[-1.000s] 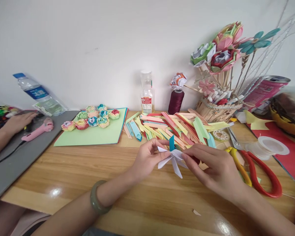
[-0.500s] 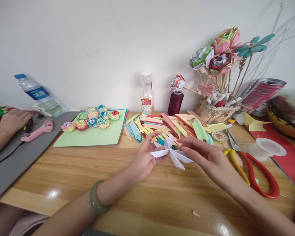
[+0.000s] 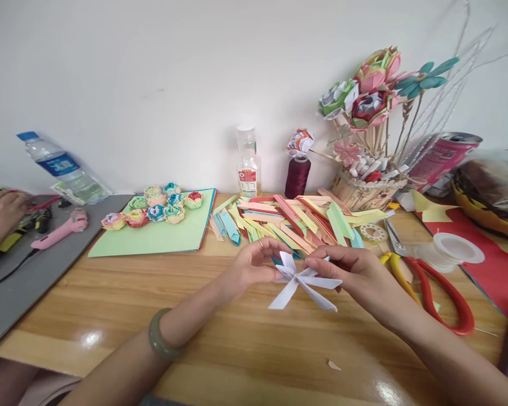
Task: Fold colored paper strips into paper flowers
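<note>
Together, left hand (image 3: 254,267) and right hand (image 3: 359,273) pinch a creased white paper star (image 3: 302,281).

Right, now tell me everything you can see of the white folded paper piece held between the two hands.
The white folded paper star-like piece is made of several narrow pointed strips that fan out from one pinched centre. It looks like thin plain paper, creased flat. It is held in the air above the glossy wooden tabletop, in front of the heap of coloured paper strips. The left hand and the right hand both pinch it near the middle; the lower strips hang free.
</note>
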`<control>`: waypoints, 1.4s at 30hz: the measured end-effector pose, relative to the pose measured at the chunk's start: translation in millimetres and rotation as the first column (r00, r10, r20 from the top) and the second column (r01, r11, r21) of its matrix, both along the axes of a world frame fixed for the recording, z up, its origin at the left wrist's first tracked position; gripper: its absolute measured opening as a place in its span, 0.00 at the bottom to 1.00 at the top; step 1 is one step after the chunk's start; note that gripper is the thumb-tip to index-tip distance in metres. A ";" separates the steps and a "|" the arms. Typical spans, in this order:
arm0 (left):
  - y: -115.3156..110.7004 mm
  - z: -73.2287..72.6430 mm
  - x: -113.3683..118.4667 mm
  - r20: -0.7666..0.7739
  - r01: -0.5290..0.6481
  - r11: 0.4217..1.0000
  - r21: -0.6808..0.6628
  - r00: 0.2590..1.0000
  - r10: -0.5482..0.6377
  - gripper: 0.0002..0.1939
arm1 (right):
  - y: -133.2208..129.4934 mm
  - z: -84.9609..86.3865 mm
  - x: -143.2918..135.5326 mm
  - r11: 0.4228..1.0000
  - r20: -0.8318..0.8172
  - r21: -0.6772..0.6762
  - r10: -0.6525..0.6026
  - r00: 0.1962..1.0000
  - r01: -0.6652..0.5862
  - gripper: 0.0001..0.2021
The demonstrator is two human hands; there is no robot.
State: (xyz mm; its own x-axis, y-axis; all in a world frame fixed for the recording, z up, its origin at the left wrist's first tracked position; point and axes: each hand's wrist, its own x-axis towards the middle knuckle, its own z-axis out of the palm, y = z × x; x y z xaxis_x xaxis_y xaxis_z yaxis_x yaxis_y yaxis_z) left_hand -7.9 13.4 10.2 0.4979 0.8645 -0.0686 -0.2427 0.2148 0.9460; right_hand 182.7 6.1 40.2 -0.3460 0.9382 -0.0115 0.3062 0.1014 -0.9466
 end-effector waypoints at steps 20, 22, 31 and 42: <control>-11.4 0.0 -0.1 -0.118 -0.024 0.656 0.755 0.978 0.171 0.08 | 2.1 1.0 2.0 0.985 -0.174 -0.145 0.066 0.982 -0.092 0.12; -12.5 1.4 -3.4 -0.142 0.056 0.800 0.598 0.989 0.037 0.14 | 3.7 1.3 4.1 0.956 -0.199 -0.194 0.182 0.963 -0.220 0.12; -12.5 -5.3 10.5 -0.265 -0.018 0.992 0.123 0.963 0.051 0.14 | 3.9 -9.6 2.8 0.955 0.112 0.269 0.101 0.989 -0.128 0.10; -21.6 -10.6 16.4 -0.386 -0.188 0.845 0.500 0.825 0.412 0.08 | -10.5 -20.5 -11.6 0.889 0.159 0.457 -0.115 0.980 0.030 0.06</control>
State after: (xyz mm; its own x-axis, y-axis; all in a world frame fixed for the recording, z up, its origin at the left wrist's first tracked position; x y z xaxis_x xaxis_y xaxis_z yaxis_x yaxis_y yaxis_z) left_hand 8.5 -8.2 -0.4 0.2116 0.9592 0.1874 0.2627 -0.2405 0.9344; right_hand 171.2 -4.3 19.7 -0.3088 0.8789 0.3636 0.4873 0.4745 -0.7331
